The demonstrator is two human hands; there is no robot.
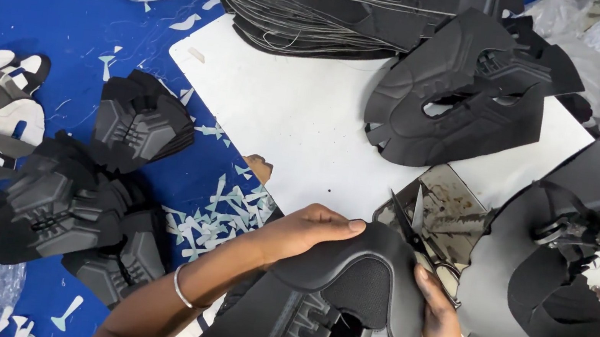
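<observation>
my left grip is closed on the near black shoe upper at its left edge. my right grip clamps its right edge together with small scissors, near the white desk.

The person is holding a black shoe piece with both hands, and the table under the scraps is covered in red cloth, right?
Not quite. The head view shows the cloth is blue, not red. The rest holds: the left hand and right hand both grip the black moulded shoe upper piece, with small scissors in the right hand.
</observation>
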